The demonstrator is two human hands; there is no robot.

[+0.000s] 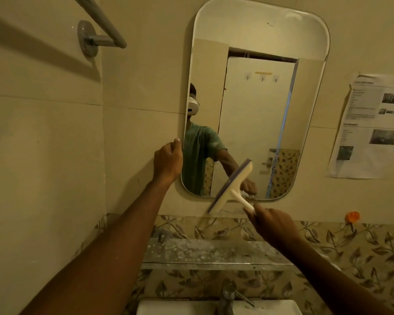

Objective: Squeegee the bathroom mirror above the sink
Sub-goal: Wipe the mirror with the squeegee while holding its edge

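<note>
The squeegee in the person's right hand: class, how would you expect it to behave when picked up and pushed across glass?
The squeegee probably feels light: the right hand holds its thin handle by the end alone. Its pale plastic body looks stiff. The darker blade strip along one edge likely flexes when pressed against the mirror.

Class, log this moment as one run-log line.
left hand: gripping mirror edge | right hand: holding squeegee | blade: tilted, at mirror's bottom edge

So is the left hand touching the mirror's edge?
Touching. The head view shows the left hand with fingers wrapped onto the mirror's left rim.
</note>
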